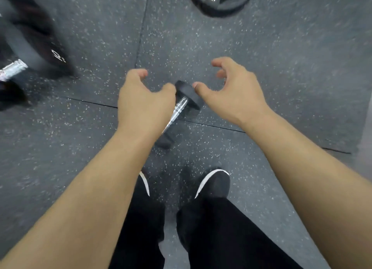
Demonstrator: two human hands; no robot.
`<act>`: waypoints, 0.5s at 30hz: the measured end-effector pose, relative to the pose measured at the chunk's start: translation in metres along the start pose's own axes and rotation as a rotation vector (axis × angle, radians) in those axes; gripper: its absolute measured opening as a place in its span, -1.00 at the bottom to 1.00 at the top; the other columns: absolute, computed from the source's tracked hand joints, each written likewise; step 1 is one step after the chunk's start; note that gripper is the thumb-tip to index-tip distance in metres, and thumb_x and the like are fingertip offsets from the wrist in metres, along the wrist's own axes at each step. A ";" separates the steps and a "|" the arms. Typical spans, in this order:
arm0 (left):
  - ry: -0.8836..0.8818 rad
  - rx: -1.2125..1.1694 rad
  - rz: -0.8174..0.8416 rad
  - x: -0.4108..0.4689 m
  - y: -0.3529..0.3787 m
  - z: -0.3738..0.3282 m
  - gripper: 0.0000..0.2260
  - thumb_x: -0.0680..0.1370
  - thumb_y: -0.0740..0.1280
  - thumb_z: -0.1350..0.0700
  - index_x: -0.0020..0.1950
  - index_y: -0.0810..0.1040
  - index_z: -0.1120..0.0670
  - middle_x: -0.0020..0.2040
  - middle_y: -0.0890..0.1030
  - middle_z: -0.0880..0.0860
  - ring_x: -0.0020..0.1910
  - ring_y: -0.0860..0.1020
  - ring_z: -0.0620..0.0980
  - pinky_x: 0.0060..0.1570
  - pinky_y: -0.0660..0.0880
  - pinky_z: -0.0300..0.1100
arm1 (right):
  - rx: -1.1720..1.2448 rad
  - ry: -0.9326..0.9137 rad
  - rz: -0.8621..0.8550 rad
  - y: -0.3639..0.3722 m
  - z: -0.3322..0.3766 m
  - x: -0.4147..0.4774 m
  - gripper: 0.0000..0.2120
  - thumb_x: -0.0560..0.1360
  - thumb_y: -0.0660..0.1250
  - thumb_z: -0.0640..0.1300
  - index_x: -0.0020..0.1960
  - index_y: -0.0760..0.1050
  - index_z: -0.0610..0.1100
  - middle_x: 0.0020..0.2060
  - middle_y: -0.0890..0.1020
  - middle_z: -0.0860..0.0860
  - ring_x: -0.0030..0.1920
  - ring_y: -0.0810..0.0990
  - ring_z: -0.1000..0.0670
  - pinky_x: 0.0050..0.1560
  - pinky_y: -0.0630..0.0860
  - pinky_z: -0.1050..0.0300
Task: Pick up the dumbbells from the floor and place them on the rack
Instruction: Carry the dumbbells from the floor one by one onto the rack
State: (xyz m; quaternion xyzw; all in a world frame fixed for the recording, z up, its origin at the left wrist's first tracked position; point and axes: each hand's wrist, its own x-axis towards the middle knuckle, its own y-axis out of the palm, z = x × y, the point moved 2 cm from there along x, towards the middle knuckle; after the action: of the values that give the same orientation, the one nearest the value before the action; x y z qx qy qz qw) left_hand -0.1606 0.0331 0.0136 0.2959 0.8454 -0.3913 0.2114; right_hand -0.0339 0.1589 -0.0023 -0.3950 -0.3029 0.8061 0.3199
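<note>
A small dumbbell (188,97) lies on the speckled rubber floor (281,67), just ahead of the person's shoes. The likely risk is catching a rounded head instead of the chrome handle, so it rolls or slips toward the toes. Both grips are apart and hold nothing. The left hand (141,99) and right hand (235,93) hover above it with fingers loosely curled — whether a thumb touches it cannot be told.

both bare forearms stretched forward and down, palms facing the floor. left hand (141,97) and right hand (235,91) have loosely curled fingers, thumbs pointing toward each other, neither one gripping anything
</note>
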 end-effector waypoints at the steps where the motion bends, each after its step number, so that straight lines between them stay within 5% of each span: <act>1: -0.065 -0.006 -0.016 0.009 0.013 0.032 -0.43 0.53 0.42 -0.06 0.52 0.36 -0.06 0.26 0.49 -0.07 0.15 0.52 -0.02 0.07 0.43 -0.16 | -0.016 -0.012 0.024 0.024 -0.013 0.009 -0.33 0.49 0.42 0.27 0.52 0.39 0.05 0.31 0.60 0.02 0.30 0.57 -0.07 0.21 0.48 0.04; 6: -0.369 -0.063 -0.083 0.038 0.068 0.144 -0.21 0.51 0.47 -0.06 0.63 0.13 -0.05 0.51 0.34 0.11 0.39 0.39 0.20 0.38 0.37 0.07 | -0.090 -0.050 0.109 0.114 -0.062 0.058 -0.28 0.49 0.45 0.22 0.55 0.32 0.03 0.26 0.59 -0.02 0.26 0.55 -0.10 0.12 0.48 0.03; 9: -0.525 -0.182 -0.142 0.053 0.089 0.174 -0.14 0.50 0.50 -0.03 0.65 0.06 -0.04 0.51 0.29 0.10 0.34 0.39 0.19 0.23 0.36 0.00 | -0.078 -0.049 0.127 0.145 -0.076 0.082 -0.39 0.47 0.47 0.18 0.44 0.39 0.02 0.16 0.62 0.03 0.17 0.57 -0.10 0.10 0.52 0.03; 12: -0.673 -0.435 -0.114 0.069 0.105 0.189 -0.32 0.49 0.52 0.02 0.51 0.28 0.02 0.18 0.53 -0.04 0.01 0.54 0.04 0.15 0.51 0.07 | -0.038 -0.043 0.105 0.162 -0.084 0.101 -0.48 0.48 0.49 0.12 0.36 0.44 0.02 -0.03 0.59 0.11 0.02 0.55 -0.05 -0.05 0.45 0.11; 15: -0.774 -0.566 -0.130 0.083 0.116 0.196 -0.66 0.46 0.52 0.14 0.15 0.47 0.08 0.03 0.61 0.06 0.00 0.63 0.12 0.12 0.62 0.11 | -0.027 -0.052 0.079 0.168 -0.088 0.114 -0.58 0.50 0.48 0.05 0.32 0.50 0.03 -0.08 0.59 0.11 -0.03 0.56 -0.06 -0.08 0.43 0.14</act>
State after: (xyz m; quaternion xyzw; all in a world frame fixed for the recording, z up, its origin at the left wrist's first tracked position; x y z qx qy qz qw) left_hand -0.1198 -0.0330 -0.2167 0.0061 0.7945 -0.2398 0.5579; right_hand -0.0623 0.1623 -0.2217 -0.3902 -0.3062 0.8238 0.2745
